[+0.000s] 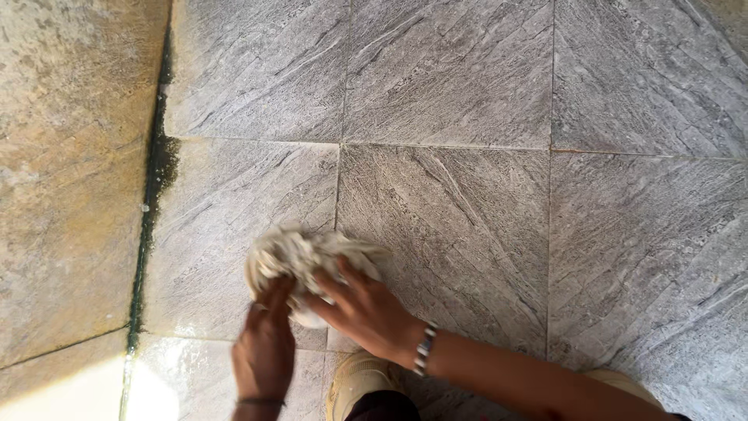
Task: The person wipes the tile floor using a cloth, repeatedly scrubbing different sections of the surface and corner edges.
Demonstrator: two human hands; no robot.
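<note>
**Both hands on a crumpled cloth, on grey stone tiles**

Seen from above: a floor of large grey stone tiles (452, 226) with slanted veins, filling most of the view. At the left, a strip of tan, more worn stone (70, 171), divided from the grey tiles by a dark, greenish joint (152, 203) running from top to bottom. Near the bottom left corner, a wet, bright shine on the tile.

On the grey tile at lower centre, pressed flat to the floor: a crumpled off-white cloth (300, 253). Bunched into a rough lump, long axis lying about left to right; no clear pointing end to tell.

Right hand (362, 308) laid on the right part of the cloth, fingers spread wide and curved over it, with a beaded bracelet (425, 348) at the wrist. Left hand (265, 347) just beside, fingers narrow and together, tips on the lower edge of the cloth, with a thin dark band (261, 401) at the wrist.

Under the right forearm, partly hidden: a pale shoe (354, 382).
</note>
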